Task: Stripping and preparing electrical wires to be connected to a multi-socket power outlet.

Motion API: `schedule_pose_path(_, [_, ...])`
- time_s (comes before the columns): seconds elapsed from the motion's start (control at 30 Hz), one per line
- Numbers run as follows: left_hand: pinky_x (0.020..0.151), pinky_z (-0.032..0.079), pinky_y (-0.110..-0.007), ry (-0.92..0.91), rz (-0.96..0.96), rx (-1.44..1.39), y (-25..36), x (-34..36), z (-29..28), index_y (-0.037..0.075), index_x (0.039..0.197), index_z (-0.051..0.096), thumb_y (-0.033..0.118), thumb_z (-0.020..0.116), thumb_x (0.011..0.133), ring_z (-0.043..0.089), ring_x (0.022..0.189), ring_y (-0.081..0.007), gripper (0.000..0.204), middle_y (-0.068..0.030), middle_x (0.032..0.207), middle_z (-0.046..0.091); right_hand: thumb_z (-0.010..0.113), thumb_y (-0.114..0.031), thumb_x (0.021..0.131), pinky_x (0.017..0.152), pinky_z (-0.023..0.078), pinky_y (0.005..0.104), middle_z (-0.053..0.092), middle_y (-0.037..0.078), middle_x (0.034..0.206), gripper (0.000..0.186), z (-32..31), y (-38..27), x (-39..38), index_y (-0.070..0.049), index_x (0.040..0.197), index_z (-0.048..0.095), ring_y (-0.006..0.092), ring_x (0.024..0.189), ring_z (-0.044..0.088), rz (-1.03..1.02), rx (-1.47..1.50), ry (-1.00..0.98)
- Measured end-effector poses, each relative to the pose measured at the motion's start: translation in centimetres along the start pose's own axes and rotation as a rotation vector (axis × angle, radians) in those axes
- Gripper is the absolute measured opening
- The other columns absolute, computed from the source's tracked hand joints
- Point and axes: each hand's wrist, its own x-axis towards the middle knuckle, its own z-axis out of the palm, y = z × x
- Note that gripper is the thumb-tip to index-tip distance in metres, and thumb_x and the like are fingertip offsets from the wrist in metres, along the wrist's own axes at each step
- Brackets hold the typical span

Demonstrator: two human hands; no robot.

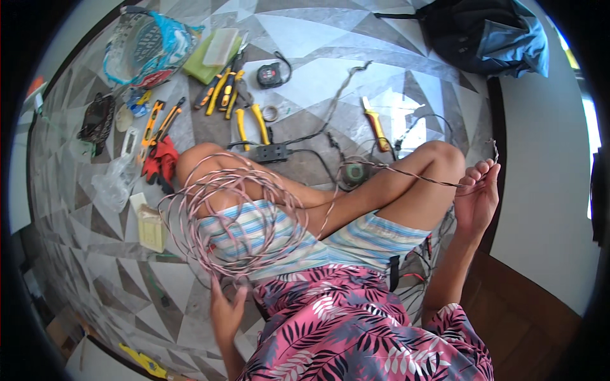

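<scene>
My right hand grips a dark twisted wire near its end, which sticks up above my fingers; the wire runs leftward across my legs. A large loose coil of pink-and-black wire lies over my left knee and thigh. My left hand is at the coil's lower edge, blurred, with fingertips partly among the loops; I cannot tell whether it holds them. Between my legs and beyond them are a black power strip, a green round object and a yellow-handled tool on the patterned floor.
Several pliers and screwdrivers, a tape measure, red gloves, a blue plastic bag and a pale yellow box lie ahead and left. A black backpack sits at back right, by a white board.
</scene>
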Motion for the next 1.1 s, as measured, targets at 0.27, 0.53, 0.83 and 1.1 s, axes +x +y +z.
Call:
schedule_pose_path(0.27, [0.089, 0.05, -0.036, 0.105, 0.85, -0.445, 15.3, 3.0, -4.3, -0.003, 0.115, 0.066, 0.007, 0.064, 0.088, 0.066, 0.1, -0.0315, 0.029, -0.0192, 0.107, 0.069, 0.036, -0.029, 0.108, 0.076, 0.056, 0.0318, 0.057, 0.008, 0.099, 0.032, -1.0, -3.3, -3.9, -0.003, 0.112, 0.053, 0.0175, 0.085, 0.057, 0.011, 0.026, 0.039])
schedule_pose_path(0.53, [0.088, 0.05, -0.038, -0.357, 1.44, -0.127, 30.4, 11.8, 13.4, 0.005, 0.113, 0.068, 0.016, 0.063, 0.089, 0.062, 0.106, -0.0332, 0.027, -0.0137, 0.108, 0.067, 0.045, -0.029, 0.105, 0.08, 0.056, 0.0332, 0.062, 0.01, 0.103, 0.032, -4.7, -4.5, -8.7, -0.001, 0.111, 0.06, 0.0192, 0.093, 0.063, 0.026, -0.397, 0.355])
schedule_pose_path(0.83, [0.068, 0.05, -0.04, -0.458, 1.34, -0.308, 29.8, 9.4, 10.5, 0.005, 0.099, 0.071, 0.009, 0.073, 0.079, 0.061, 0.075, -0.03, 0.02, -0.0111, 0.082, 0.067, 0.075, -0.003, 0.077, 0.08, 0.052, 0.0335, 0.063, 0.015, 0.104, 0.037, 2.8, 1.4, -8.6, -0.001, 0.112, 0.063, 0.0284, 0.094, 0.063, -0.482, -1.945, -0.159])
schedule_pose_path(1.1, [0.068, 0.05, -0.035, -0.538, 1.02, -0.489, 28.6, 7.7, 6.1, 0.003, 0.102, 0.072, 0.011, 0.074, 0.084, 0.064, 0.073, -0.0256, 0.02, -0.0115, 0.082, 0.068, 0.074, -0.005, 0.08, 0.052, 0.047, 0.0331, 0.06, 0.007, 0.073, 0.015, 5.0, 3.8, -6.2, -0.003, 0.094, 0.071, 0.021, 0.058, 0.059, -0.091, -1.649, -0.305])
